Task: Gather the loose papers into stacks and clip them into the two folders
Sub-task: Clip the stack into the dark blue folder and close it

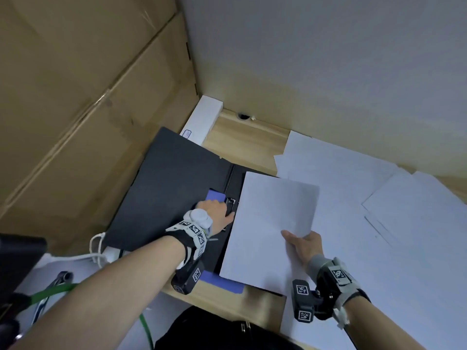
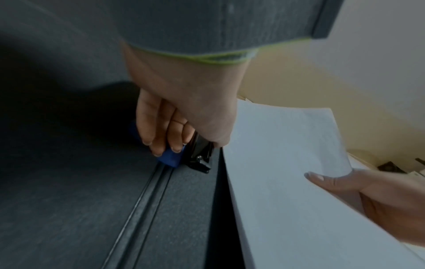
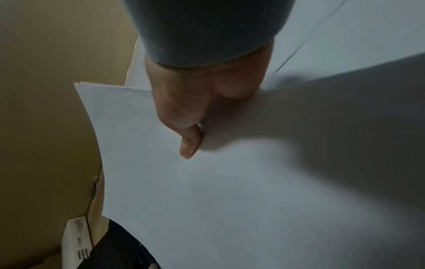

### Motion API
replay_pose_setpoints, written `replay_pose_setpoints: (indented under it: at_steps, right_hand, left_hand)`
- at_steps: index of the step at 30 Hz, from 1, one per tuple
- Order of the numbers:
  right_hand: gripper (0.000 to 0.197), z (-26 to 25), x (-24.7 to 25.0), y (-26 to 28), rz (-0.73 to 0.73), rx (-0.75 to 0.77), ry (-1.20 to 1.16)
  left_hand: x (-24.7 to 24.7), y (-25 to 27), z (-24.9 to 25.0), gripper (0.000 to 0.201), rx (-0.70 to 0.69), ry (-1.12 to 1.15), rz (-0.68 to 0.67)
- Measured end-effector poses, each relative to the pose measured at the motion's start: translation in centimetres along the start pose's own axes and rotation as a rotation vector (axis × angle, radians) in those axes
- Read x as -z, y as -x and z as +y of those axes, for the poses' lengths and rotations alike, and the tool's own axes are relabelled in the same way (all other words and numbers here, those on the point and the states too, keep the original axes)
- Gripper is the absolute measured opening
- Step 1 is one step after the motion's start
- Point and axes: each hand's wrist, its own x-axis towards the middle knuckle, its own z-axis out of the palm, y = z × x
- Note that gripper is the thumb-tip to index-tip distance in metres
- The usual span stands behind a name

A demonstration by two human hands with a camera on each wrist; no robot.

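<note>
Left hand pinches clip lever; right hand grips paper stack. Should hold lever up, slide stack's edge fully under, w/ sheets squared.

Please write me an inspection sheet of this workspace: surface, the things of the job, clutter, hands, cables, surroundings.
Surface: wooden desk, partly covered by loose papers.
Job's things: black folder lies open; clip by its spine; paper stack over its right half; blue folder underneath.
Clutter: white box.
Hands: left hand grips the clip; right hand pinches the stack.
Cables: white cable, green cable.
Surroundings: cardboard boxes, grey wall.
</note>
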Motion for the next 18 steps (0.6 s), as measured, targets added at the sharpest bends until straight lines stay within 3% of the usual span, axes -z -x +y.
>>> replay_pose_setpoints:
  at_steps: [2, 6, 9, 13, 17, 18]
  right_hand:
    - [0.024, 0.0, -0.2, 0.2, -0.007, -0.002, -0.008]
    - [0.024, -0.2, -0.4, 0.0, -0.002, -0.008, -0.038]
    - [0.026, -0.3, -0.7, -0.2, 0.000, -0.013, -0.059]
    - [0.022, -0.9, -1.3, 0.1, 0.009, -0.010, -0.061]
    - [0.024, -1.7, -2.6, -0.1, 0.037, 0.011, -0.033]
    - [0.026, -1.5, -2.9, -0.2, 0.043, 0.009, -0.019]
  left_hand:
    - [0.1, 0.1, 0.3, 0.042, -0.037, -0.055, -0.020]
    - [1.0, -0.1, -0.5, 0.012, -0.173, -0.184, -0.208]
    - [1.8, -0.1, -1.2, 0.034, -0.158, -0.214, -0.344]
    - [1.6, -0.4, -1.2, 0.046, -0.203, -0.224, -0.265]
    - [1.5, -0.4, -1.4, 0.018, -0.189, -0.153, -0.296]
    - [1.1, -0.8, -1.5, 0.021, -0.172, -0.078, -0.254]
